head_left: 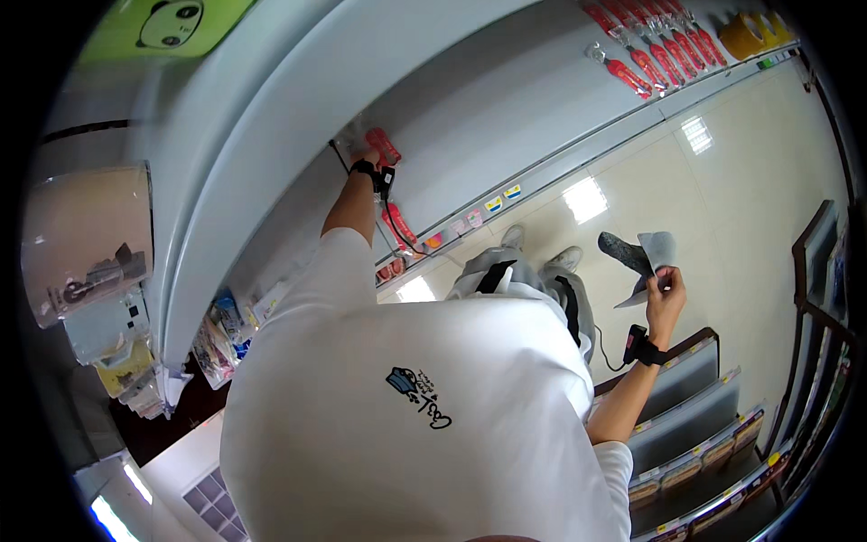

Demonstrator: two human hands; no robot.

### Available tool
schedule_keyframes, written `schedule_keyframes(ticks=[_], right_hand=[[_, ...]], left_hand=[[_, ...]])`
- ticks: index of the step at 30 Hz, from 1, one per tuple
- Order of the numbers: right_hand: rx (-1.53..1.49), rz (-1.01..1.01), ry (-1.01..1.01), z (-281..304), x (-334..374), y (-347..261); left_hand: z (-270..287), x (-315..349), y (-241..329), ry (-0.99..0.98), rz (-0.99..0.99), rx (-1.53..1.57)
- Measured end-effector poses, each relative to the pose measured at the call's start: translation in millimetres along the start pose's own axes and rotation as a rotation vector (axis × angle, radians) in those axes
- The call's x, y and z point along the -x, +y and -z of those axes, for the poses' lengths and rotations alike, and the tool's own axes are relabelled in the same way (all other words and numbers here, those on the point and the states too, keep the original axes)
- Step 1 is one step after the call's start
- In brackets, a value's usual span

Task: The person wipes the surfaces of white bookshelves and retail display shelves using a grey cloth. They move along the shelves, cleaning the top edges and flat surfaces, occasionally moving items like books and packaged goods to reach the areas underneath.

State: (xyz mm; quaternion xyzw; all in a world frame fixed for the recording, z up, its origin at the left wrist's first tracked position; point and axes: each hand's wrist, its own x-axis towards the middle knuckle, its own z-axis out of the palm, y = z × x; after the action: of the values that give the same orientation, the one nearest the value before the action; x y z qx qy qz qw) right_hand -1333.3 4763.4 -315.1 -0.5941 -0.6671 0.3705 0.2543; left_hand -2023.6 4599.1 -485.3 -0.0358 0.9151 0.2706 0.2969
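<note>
My left hand (368, 157) reaches onto the grey shelf (488, 108) and closes on a red packet (383, 145) in clear wrapping. Its fingers are partly hidden by the packet and by the black band at the wrist. Just nearer along the same shelf lies another red packet (397, 224). Out to the right, over the floor, my right hand (666, 287) pinches a grey cloth (657, 251) that hangs in loose folds, with a darker, speckled part on its left side.
Several red packets (664, 59) lie in rows at the shelf's far end, beside yellow rolls (754, 34). Small price tags (493, 204) line the shelf edge. A tiered rack (686, 425) stands at the lower right. Bagged goods (221, 339) hang at the left. Tiled floor (623, 172) lies beyond my feet.
</note>
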Motion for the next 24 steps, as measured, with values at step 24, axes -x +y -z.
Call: schedule_keyframes(ticks=[24], right_hand=[[0.005, -0.082, 0.178, 33, 16, 27]], left_hand=[[-161, 146, 133, 0.169, -1.026, -0.481]])
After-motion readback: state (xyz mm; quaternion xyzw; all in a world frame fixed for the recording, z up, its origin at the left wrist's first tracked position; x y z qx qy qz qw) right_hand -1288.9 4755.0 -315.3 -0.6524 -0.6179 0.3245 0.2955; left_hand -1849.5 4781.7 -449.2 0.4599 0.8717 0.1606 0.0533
